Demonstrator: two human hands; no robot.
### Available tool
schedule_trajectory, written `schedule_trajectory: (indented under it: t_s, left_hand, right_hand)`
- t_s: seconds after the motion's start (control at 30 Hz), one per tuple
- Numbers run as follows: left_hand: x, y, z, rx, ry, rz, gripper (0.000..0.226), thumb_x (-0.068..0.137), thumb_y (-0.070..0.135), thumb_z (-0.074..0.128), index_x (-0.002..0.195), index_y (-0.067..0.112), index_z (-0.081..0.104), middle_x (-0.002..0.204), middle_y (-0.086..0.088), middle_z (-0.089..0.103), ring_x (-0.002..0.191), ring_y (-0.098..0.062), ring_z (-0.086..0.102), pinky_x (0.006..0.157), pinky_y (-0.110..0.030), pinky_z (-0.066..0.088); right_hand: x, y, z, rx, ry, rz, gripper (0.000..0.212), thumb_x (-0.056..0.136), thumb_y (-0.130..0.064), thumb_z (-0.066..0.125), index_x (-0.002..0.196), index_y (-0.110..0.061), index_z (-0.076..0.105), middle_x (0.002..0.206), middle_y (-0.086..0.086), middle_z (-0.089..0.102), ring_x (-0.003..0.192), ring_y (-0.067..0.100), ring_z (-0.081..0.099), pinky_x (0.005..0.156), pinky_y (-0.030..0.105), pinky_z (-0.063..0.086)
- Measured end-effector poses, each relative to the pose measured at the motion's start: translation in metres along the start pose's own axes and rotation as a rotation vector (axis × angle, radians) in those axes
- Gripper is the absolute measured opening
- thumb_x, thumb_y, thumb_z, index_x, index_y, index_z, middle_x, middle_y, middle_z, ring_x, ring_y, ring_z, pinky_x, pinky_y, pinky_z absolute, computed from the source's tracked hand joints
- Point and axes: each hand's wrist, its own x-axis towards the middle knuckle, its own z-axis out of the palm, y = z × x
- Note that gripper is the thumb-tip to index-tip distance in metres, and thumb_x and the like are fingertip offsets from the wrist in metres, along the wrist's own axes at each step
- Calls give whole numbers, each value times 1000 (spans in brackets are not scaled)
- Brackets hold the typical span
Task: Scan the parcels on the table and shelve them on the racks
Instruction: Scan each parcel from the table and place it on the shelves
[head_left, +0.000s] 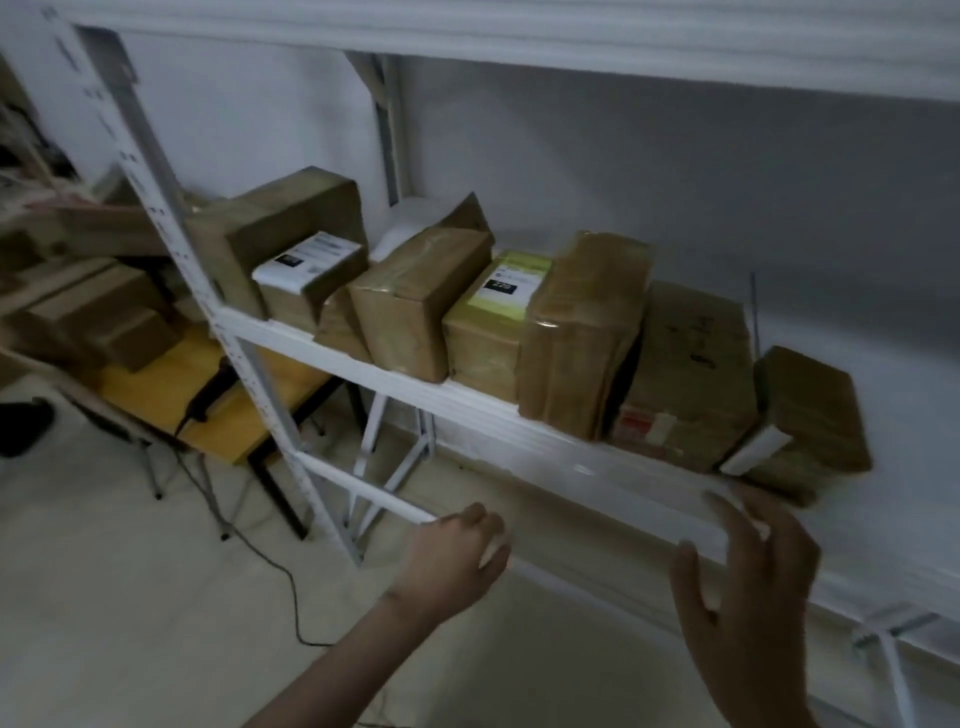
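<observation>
Several brown taped parcels stand in a row on a white rack shelf (519, 421). The rightmost parcel (810, 426) sits at the shelf's front edge with a white label on its side. A parcel with a yellow-green label (493, 317) is mid-row. My right hand (748, 592) is raised just below that rightmost parcel, fingers straight and spread, holding nothing. My left hand (457, 556) hovers lower, in front of the rack's lower bar, fingers loosely curled and empty. More parcels (98, 322) lie on the wooden table (171, 395) at left.
A black handheld scanner (208, 395) with its cable lies on the table behind the rack's upright post (218, 322). A cable trails over the pale floor (104, 597). An upper shelf (519, 36) spans the top. The wall stands close behind the parcels.
</observation>
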Motion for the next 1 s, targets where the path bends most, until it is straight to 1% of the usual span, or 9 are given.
schedule_trajectory:
  t_s: [0.07,0.2,0.33,0.47,0.57,0.63,0.7,0.77,1.0]
  left_hand:
    - [-34,-46,7,21,-14,-98,62,89,57,12,125,28,54,121,8,57,98,-18,64,73,-30,49]
    - [-112,-136,6,35,39,-350,45,92,55,30,109,30,64,104,11,64,79,-14,69,55,-28,48]
    - [-192,-216,-11,-20,-8,-534,35,95,50,39,119,30,57,115,11,60,98,-15,66,72,-32,50]
    - [-254,-291,-31,-25,5,-645,38,95,52,37,122,33,54,118,13,58,104,-12,64,78,-31,50]
    - [-279,-343,-47,14,-4,-656,39,97,52,33,128,34,47,123,12,53,111,-12,59,84,-30,48]
    - [-286,-375,-60,41,-18,-657,39,98,51,32,128,33,46,124,10,53,111,-13,59,83,-29,47]
    - [-286,-403,-72,49,-23,-658,39,98,50,32,129,31,46,125,9,53,110,-15,59,81,-30,47]
    - [-279,-431,-82,58,-34,-657,40,98,50,32,130,30,46,125,8,53,110,-16,59,81,-31,48]
    - [-231,-520,-111,95,-18,-607,40,99,48,31,129,27,47,123,6,54,105,-17,60,77,-31,48]
  right_hand:
    - [-23,-26,30,67,-145,-38,40,84,-26,45,116,-3,52,121,21,47,107,39,47,92,42,38]
    - [-56,-93,97,111,-336,-82,38,90,-32,36,113,-8,54,110,21,55,98,32,50,71,46,54]
    - [-79,-172,160,87,-574,-79,46,71,-30,45,106,-6,62,106,16,57,92,27,50,62,43,57]
    - [-95,-265,218,45,-838,-85,47,62,-29,52,100,-5,66,95,16,62,80,32,64,54,38,57]
    - [-106,-332,261,52,-861,-140,47,51,-22,83,93,-6,68,88,16,66,72,35,68,50,36,56]
    - [-102,-376,277,75,-907,-157,53,55,-24,88,102,-10,68,101,11,65,85,29,67,63,33,56]
    - [-93,-415,287,98,-963,-136,45,85,-32,64,126,-19,53,124,1,53,110,19,54,85,26,47]
    - [-84,-439,309,141,-950,-116,47,94,-36,51,137,-23,40,133,-3,43,121,15,44,95,24,42]
    - [-33,-493,397,157,-999,-66,48,97,-35,46,141,-20,36,138,-1,40,126,18,42,97,29,41]
